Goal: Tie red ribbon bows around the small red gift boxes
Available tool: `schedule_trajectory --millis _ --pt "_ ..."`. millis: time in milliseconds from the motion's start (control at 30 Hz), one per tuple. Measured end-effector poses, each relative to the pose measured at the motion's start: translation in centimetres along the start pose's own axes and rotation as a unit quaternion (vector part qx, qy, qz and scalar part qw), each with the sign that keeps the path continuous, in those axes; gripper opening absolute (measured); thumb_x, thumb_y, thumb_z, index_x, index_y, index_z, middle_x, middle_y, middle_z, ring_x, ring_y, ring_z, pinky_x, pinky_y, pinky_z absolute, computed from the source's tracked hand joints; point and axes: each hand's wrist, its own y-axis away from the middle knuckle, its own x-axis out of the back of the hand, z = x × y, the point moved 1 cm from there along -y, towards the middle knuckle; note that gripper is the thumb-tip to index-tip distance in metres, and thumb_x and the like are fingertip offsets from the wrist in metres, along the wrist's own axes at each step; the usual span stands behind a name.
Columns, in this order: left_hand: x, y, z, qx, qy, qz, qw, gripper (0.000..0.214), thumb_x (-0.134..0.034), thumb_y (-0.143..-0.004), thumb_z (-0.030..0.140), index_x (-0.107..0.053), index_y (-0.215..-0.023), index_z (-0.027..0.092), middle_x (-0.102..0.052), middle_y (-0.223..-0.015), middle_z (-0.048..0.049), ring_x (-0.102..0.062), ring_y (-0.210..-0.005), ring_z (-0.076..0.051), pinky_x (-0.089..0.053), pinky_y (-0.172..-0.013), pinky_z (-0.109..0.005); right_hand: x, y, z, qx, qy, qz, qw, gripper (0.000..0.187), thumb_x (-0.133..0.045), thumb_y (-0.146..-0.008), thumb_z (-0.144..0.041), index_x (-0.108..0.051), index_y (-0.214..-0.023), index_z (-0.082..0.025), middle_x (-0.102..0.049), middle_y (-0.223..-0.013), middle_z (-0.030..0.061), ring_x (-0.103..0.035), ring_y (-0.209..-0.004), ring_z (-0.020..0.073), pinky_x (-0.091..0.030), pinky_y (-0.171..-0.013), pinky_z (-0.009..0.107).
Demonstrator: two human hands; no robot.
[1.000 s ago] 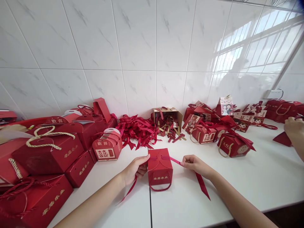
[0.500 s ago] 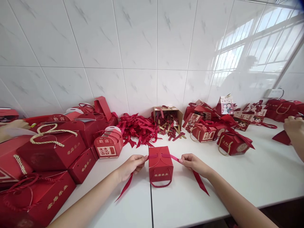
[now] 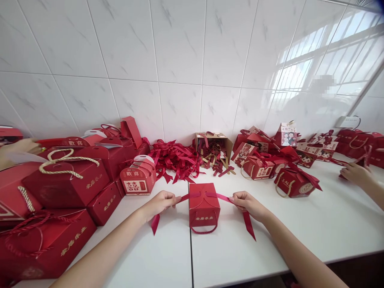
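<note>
In front of me a small red gift box [image 3: 204,208] stands upright on the white table, with gold characters on its front and a twisted red cord handle hanging low. A red ribbon [image 3: 222,197] runs through slots in its top and out at both sides. My left hand [image 3: 162,205] pinches the ribbon's left part, with a tail drooping below the fingers. On the other side my right hand [image 3: 247,204] pinches the right part, its longer tail hanging toward the table. Both hands are a little apart from the box, and the ribbon stretches nearly straight between them.
Stacked red boxes [image 3: 66,184] fill the left, beside a box with a white label [image 3: 138,178]. Behind lie a ribbon heap [image 3: 175,158] and an open carton of tags [image 3: 220,138]. Finished-looking boxes [image 3: 297,182] stand right. Other people's hands [image 3: 357,174] show at both edges.
My left hand has drawn outward from the box, and my right hand slightly too; the ribbon's hanging tails look shorter. The hand at the right edge has moved inward. The view has tilted slightly.
</note>
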Motion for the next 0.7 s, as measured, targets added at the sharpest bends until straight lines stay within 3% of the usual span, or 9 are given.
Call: schedule_trajectory --millis 167,333,433,567,633,700 --pt "1.5 0.2 0.4 -0.005 -0.075 0.03 0.997 0.053 -0.07 -0.062 0.066 -0.057 -0.057 0.014 -0.038 -0.05 0.005 -0.025 -0.049 -0.008 -0.012 -0.05 -0.026 0.4 -0.1 0.0 0.002 0.003 -0.003 1.0 0.051 -0.065 -0.076 -0.055 -0.035 -0.055 -0.019 -0.023 -0.052 -0.0076 -0.017 -0.049 0.007 -0.011 -0.05 0.026" --pt "-0.1 0.5 0.4 -0.013 -0.105 0.06 0.993 0.057 -0.062 -0.063 0.071 -0.048 -0.052 0.017 -0.04 -0.049 0.004 -0.033 -0.049 -0.01 -0.021 -0.05 -0.024 0.2 -0.3 0.3 -0.003 0.016 0.013 1.0 0.051 -0.066 -0.075 -0.055 -0.039 -0.053 -0.018 -0.029 -0.048 -0.007 -0.021 -0.047 0.0063 -0.013 -0.048 0.025" --pt "-0.9 0.5 0.4 -0.054 -0.12 0.147 0.98 0.051 -0.052 -0.073 0.068 -0.05 -0.065 0.018 -0.05 -0.064 0.0005 -0.046 -0.061 -0.015 -0.034 -0.057 -0.026 0.0 -0.3 0.5 0.002 0.013 0.064 0.998 0.046 -0.063 -0.076 -0.057 -0.045 -0.058 -0.018 -0.038 -0.05 -0.0049 -0.03 -0.046 0.0081 -0.021 -0.046 0.024" --pt "-1.1 1.8 1.3 -0.118 -0.16 0.275 0.941 0.036 -0.043 -0.083 0.053 -0.053 -0.089 0.019 -0.055 -0.104 -0.0076 -0.051 -0.095 -0.023 -0.038 -0.084 -0.034 0.2 0.3 -0.6 0.067 0.015 0.192 0.979 0.035 -0.055 -0.082 -0.057 -0.056 -0.088 -0.022 -0.054 -0.081 0.0 -0.048 -0.07 0.013 -0.038 -0.062 0.025" --pt "-1.7 3.1 1.8 -0.135 -0.183 0.25 0.941 0.03 -0.043 -0.085 0.046 -0.057 -0.082 0.02 -0.058 -0.096 -0.0066 -0.054 -0.091 -0.023 -0.039 -0.083 -0.033 0.0 1.1 -1.7 0.09 0.025 0.223 0.97 0.037 -0.054 -0.083 -0.058 -0.058 -0.082 -0.021 -0.05 -0.075 -0.0008 -0.045 -0.069 0.0128 -0.038 -0.065 0.026" --pt "-2.8 4.6 2.0 -0.125 -0.244 0.163 0.948 0.028 -0.044 -0.085 0.04 -0.06 -0.072 0.02 -0.061 -0.081 -0.0049 -0.057 -0.079 -0.022 -0.041 -0.074 -0.032 -0.7 1.9 -2.9 0.074 0.052 0.17 0.981 0.045 -0.051 -0.084 -0.059 -0.062 -0.071 -0.018 -0.043 -0.061 -0.0018 -0.039 -0.06 0.0121 -0.036 -0.061 0.027"
